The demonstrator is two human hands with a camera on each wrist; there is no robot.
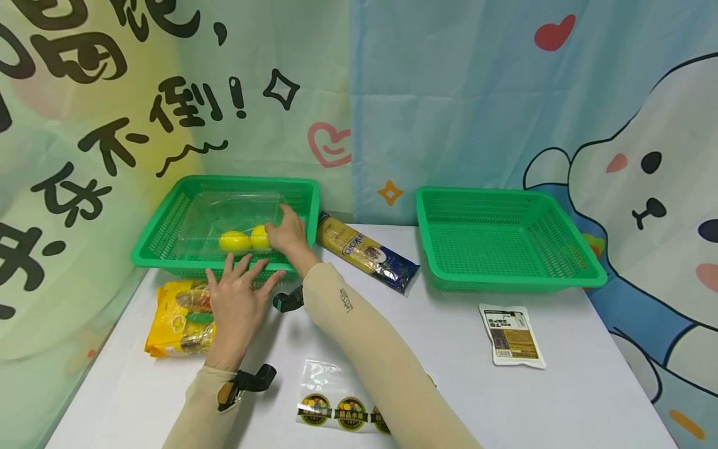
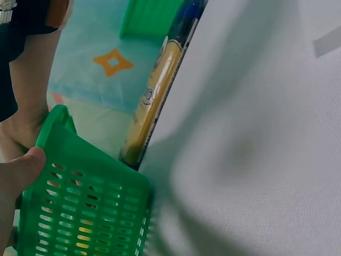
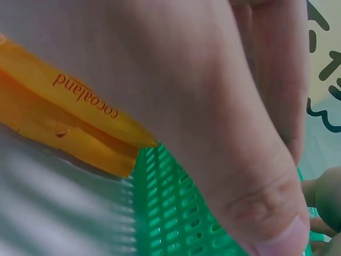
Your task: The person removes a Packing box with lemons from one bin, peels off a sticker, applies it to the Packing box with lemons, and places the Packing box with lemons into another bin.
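In the head view a clear plastic box (image 1: 224, 212) lies in the left green basket (image 1: 159, 237), with two yellow lemon-like fruits (image 1: 234, 241) at its front. My right hand (image 1: 288, 237) reaches in over the box's right end, its thumb beside the right-hand fruit; its grip is hidden. The right wrist view shows that thumb (image 3: 261, 213) large and a dark round shape (image 3: 329, 197) that I cannot identify. My left hand (image 1: 241, 302) has its fingers spread against the front rim. Its thumb (image 2: 29, 165) touches the rim in the left wrist view.
A yellow snack pack (image 1: 179, 318) lies left of my left hand. The spaghetti pack (image 1: 367, 249) is between the left basket and a second green basket (image 1: 505, 249). A white-and-brown pouch (image 1: 512, 337) lies right; a clear bag with round labels (image 1: 331, 399) is partly under my right sleeve.
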